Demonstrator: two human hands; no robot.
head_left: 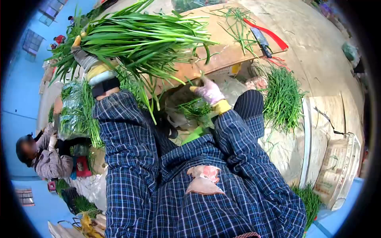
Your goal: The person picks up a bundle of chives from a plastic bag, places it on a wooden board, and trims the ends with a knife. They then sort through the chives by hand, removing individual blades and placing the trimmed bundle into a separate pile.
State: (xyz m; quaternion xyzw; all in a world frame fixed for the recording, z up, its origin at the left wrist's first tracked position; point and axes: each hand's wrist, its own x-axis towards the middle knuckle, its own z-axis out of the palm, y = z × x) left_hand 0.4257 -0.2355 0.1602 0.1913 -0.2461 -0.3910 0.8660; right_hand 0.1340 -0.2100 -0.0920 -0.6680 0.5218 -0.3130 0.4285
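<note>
A large bunch of long, flat green leaves that look like Chinese chives (pixel 147 37) is in my left hand (pixel 88 59), which wears a grey glove with yellowed fingertips. The fingers wrap round the bunch at its left end, and the stalk ends point right, over a wooden board (pixel 180 69). By the board's near edge, my right hand (pixel 210 92), in a pale glove with a yellow cuff, has thumb and forefinger apart with no leaves clearly held. Below it, loose green trimmings (pixel 195 108) lie on clear plastic between my knees.
On the board's right end lie a knife (pixel 260 37), a red strip (pixel 274 35) and thin loose stalks (pixel 240 29). A chive heap (pixel 283 95) sits right, beyond it a plastic crate (pixel 335 170). At left, a person (pixel 51 154) sits by plastic-wrapped greens (pixel 73 115).
</note>
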